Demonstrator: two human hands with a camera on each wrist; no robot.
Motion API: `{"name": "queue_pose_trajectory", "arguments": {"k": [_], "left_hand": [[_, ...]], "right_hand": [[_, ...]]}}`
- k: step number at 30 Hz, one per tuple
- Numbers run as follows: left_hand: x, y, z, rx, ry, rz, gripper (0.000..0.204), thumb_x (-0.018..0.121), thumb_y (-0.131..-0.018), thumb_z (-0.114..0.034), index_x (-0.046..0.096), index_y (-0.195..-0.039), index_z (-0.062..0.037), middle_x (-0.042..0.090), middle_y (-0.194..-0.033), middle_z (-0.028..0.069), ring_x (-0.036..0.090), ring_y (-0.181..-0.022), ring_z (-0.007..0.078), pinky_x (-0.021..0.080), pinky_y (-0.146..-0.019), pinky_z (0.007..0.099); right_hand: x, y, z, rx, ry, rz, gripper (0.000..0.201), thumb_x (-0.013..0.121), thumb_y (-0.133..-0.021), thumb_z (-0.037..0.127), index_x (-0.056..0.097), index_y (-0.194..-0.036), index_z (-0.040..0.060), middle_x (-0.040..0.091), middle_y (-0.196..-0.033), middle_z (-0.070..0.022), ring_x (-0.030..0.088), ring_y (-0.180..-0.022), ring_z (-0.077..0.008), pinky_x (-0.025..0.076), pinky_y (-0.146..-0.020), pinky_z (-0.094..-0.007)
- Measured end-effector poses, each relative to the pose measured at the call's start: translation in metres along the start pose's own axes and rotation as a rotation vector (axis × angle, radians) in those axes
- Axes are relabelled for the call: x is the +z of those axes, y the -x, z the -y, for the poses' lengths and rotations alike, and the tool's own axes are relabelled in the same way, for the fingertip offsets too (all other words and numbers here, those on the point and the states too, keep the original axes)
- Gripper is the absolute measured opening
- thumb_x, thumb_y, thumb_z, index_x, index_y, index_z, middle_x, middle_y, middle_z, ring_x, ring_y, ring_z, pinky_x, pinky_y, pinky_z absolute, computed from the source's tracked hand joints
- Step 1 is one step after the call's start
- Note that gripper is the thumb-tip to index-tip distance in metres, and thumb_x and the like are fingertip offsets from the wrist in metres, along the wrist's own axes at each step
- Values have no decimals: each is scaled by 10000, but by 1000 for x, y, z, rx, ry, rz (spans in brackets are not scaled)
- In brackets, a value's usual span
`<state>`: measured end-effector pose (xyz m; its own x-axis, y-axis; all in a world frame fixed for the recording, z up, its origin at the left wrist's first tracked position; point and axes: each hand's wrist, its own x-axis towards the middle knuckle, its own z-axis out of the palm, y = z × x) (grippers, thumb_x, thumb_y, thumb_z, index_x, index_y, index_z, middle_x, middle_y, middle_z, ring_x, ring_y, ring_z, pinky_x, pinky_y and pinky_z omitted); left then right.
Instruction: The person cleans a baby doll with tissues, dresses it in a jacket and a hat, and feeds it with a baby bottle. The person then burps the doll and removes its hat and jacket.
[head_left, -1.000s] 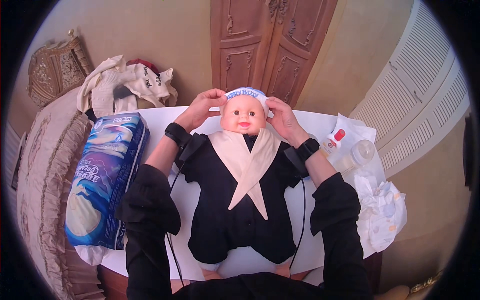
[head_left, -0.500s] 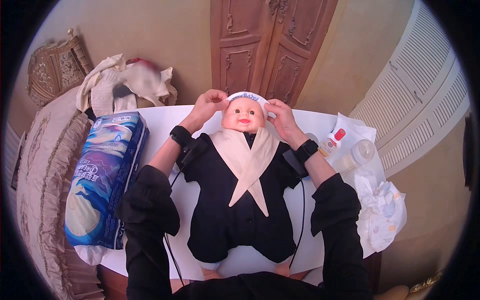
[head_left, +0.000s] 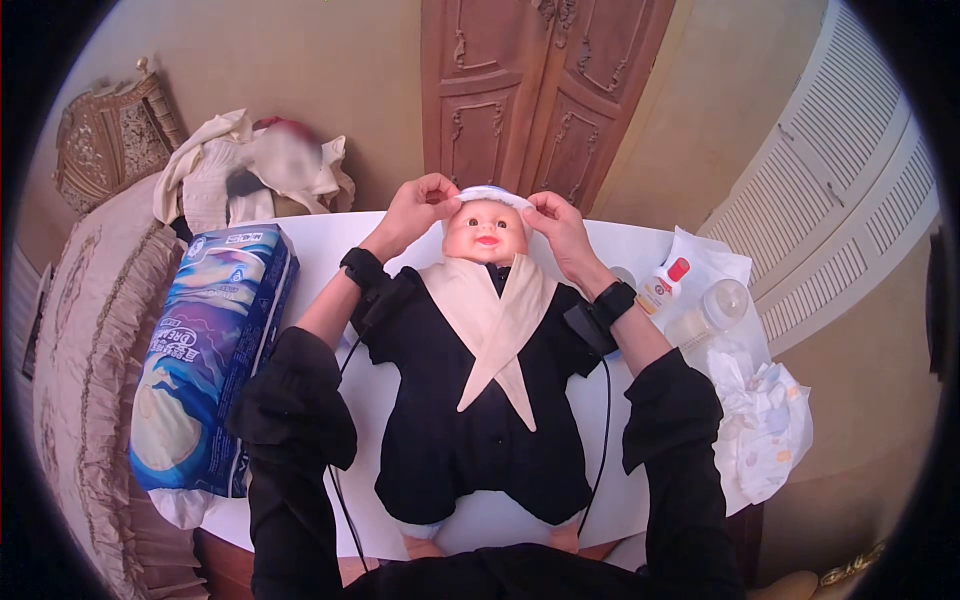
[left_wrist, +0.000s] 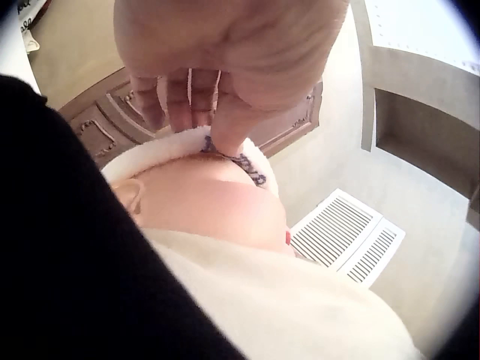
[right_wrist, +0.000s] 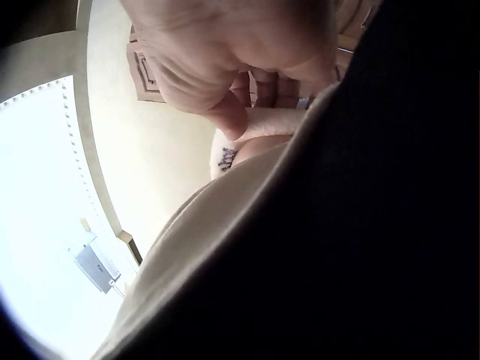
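Observation:
A baby doll point(head_left: 487, 238) lies face up on the white table, dressed in a black short-sleeved outfit point(head_left: 485, 470) with a cream collar point(head_left: 490, 335) crossed at the chest. On its head sits a white hat point(head_left: 492, 193) with blue lettering on its band. My left hand point(head_left: 415, 215) pinches the band at one side of the forehead. In the left wrist view the thumb presses on the hat band point(left_wrist: 157, 154) beside the lettering. The other side of the band is pinched by my right hand point(head_left: 562, 230), thumb in front and fingers behind.
A blue diaper pack point(head_left: 205, 360) stands along the table's left edge. To the right are a red-capped bottle point(head_left: 665, 280), a clear baby bottle point(head_left: 715, 312) and a crumpled diaper point(head_left: 765, 425). Cables point(head_left: 600, 450) run down from both wrists. Clothes point(head_left: 255, 165) are heaped behind, at the left.
Both hands have drawn slightly closer together along the hat band. The band has tipped and folded at the front, so its lettering, readable earlier, no longer shows in the head view.

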<state>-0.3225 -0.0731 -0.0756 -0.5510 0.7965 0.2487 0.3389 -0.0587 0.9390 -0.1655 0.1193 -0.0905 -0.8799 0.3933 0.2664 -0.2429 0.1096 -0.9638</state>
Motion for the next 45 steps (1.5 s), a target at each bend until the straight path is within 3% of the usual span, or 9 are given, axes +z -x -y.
{"name": "queue_pose_trajectory", "arguments": {"k": [3,15,19,21,23,28,34,42,45], "left_hand": [[-1,0,-2,33,65,-3,37,592,-871,-82,575,-879,-50,574,-841,-21,527,-823,68,421,-756,224],[-3,-6,-2,-2,106,-35,59,564,-903,-137,544,-869,-93,523,-839,-62,464,-824,41,366,-783,214],[-7,-16,1,-81,79,30,39,566,-884,-134,549,-875,-100,529,-847,-54,482,-817,50,381,-795,222],[-8,-21,2,-114,86,73,36,568,-875,-133,556,-883,-100,538,-853,-48,495,-815,57,390,-796,227],[-7,-25,0,-274,166,79,66,576,-856,-134,572,-912,-97,562,-871,-25,523,-820,78,418,-773,243],[-8,-33,-1,-377,144,92,118,578,-854,-141,588,-958,-84,580,-883,-2,543,-808,95,439,-732,253],[-5,-30,-4,-341,60,91,154,564,-873,-152,590,-998,-66,592,-903,9,550,-804,100,446,-717,253],[0,-29,6,-272,-9,72,191,521,-920,-226,586,-1021,-79,594,-899,13,554,-832,102,467,-719,279],[3,-23,-3,-324,-318,35,308,465,-939,-327,554,-1071,-63,593,-887,35,574,-763,126,488,-680,304]], "right_hand": [[-7,-5,-7,38,-130,2,78,563,-885,89,563,-947,43,572,-880,11,525,-830,-68,415,-801,-222],[-9,-11,-6,98,-209,46,61,554,-886,84,554,-942,61,570,-900,-3,532,-848,-88,420,-799,-242],[-10,-18,-5,168,-227,42,75,558,-884,97,558,-954,70,582,-904,-9,544,-851,-100,432,-800,-256],[-11,-22,0,348,-381,4,105,562,-865,73,560,-970,65,591,-905,-24,562,-831,-128,446,-765,-256],[-18,-31,-9,383,-416,47,128,563,-863,74,559,-989,60,597,-917,-37,572,-849,-144,460,-765,-270],[-19,-37,-15,411,-462,97,163,571,-857,78,564,-1016,46,605,-944,-60,587,-880,-173,489,-761,-301],[-15,-30,-14,421,-329,72,157,576,-876,138,577,-1014,64,606,-939,-43,574,-878,-161,465,-762,-310],[-12,-23,-23,358,-17,39,282,524,-926,367,564,-1027,107,574,-943,-4,534,-855,-115,440,-739,-309],[-11,-22,-18,499,176,19,369,472,-935,443,551,-1039,98,571,-931,-21,538,-852,-123,446,-724,-308]]}}
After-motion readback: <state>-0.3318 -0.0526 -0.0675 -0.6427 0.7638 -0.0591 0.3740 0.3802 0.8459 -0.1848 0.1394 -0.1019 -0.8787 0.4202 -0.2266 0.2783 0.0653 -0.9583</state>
